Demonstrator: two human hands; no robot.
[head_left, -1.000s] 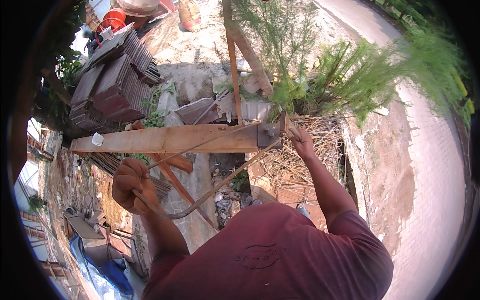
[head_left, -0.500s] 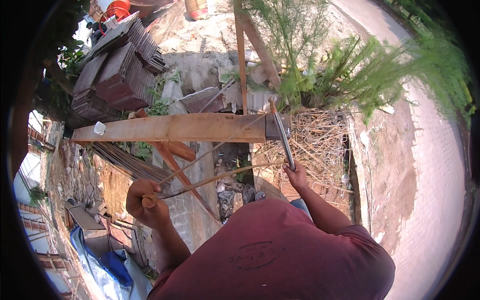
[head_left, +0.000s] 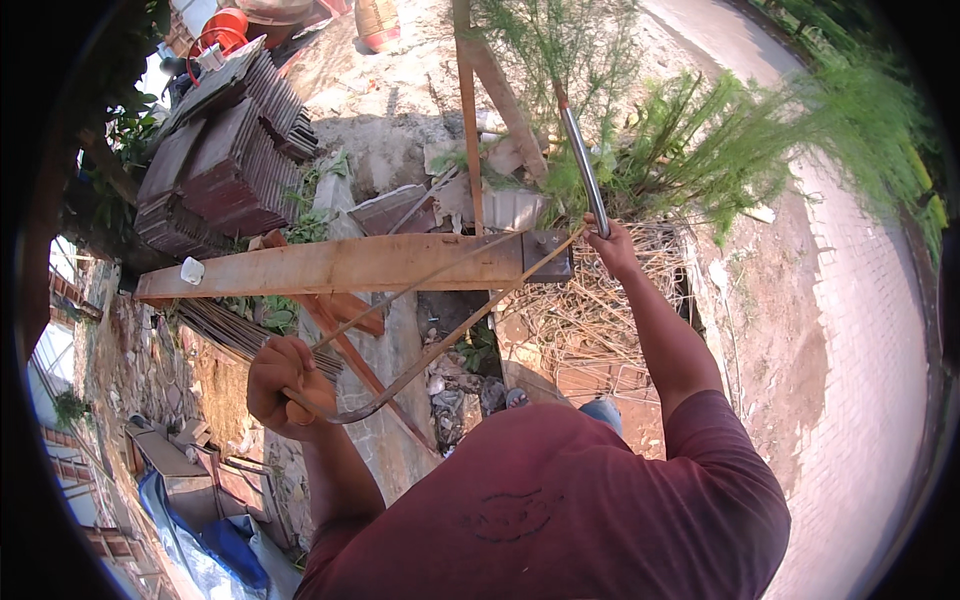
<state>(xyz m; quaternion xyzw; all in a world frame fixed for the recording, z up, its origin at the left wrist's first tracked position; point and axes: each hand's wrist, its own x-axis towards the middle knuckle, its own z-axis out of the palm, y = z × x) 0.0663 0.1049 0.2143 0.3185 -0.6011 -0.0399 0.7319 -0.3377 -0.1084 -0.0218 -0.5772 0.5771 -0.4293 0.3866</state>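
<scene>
My left hand (head_left: 293, 385) is closed on a bent, rusty rod (head_left: 400, 388), whose two lengths run up to a dark metal block (head_left: 547, 264) at the right end of a wooden beam (head_left: 360, 266). My right hand (head_left: 613, 245) is closed on the lower end of a long silver metal bar (head_left: 582, 165), which stands up and away from me beside the block. The bar's upper end has a red and rusty part. The fingertips of my right hand and the rod's far end are small and hard to tell apart.
Stacked dark tiles (head_left: 213, 170) stand upper left, near an orange container (head_left: 230, 27). Wooden supports (head_left: 470, 120) rise behind the beam. Cut rods (head_left: 590, 350) lie beneath it. A leafy plant (head_left: 690, 150) leans over from the right, beside a paved path (head_left: 880, 400). A blue tarp (head_left: 225, 555) lies lower left.
The silver bar has appeared in my right hand, then risen and swung away from me with that hand. My left hand has shifted slightly, still gripping the rod.
</scene>
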